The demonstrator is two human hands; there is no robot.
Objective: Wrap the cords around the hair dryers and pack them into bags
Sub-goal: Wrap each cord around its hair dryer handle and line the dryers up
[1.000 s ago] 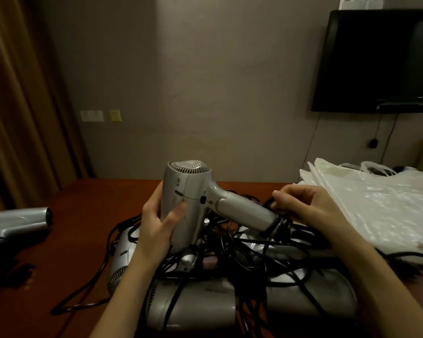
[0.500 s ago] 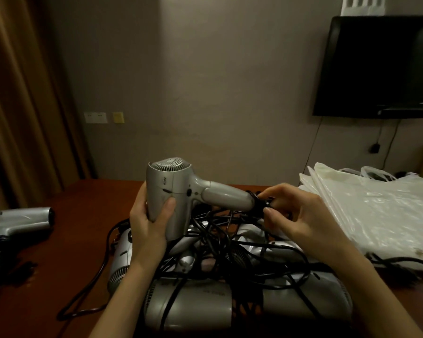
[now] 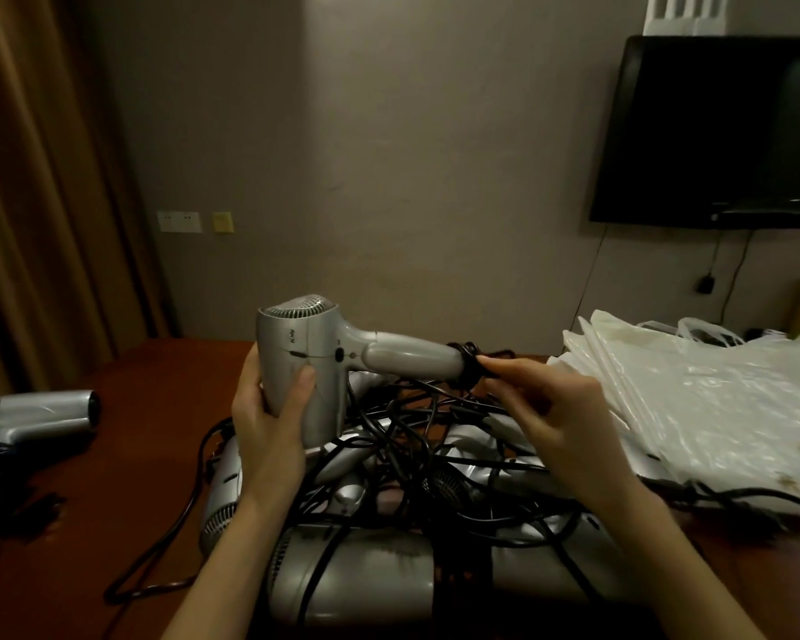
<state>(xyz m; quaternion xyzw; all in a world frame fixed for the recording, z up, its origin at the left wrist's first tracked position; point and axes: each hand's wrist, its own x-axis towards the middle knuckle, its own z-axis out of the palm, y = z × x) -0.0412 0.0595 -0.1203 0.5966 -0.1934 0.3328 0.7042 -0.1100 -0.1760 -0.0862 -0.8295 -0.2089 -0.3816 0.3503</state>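
Now, with the left hand [image 3: 269,422] gripping the dryer [image 3: 310,367] barrel above the pile [image 3: 412,501] and the right hand [image 3: 546,408] pinching the cord [image 3: 468,362] at the handle's end, keep each turn snug — 1 beside another — feeding slack free of the tangle below.

Scene is dimly lit, warm brownish cast. Soft sheen is seen on the hair dryer [image 3: 306,362] held in the left hand [image 3: 269,422] and on the plastic bags [image 3: 693,399] beyond the right hand [image 3: 555,408]. Deep shadow below both hands; cord detail is lost. Overall softness, slight blur. Wide-angle bowing is noted at the edges.
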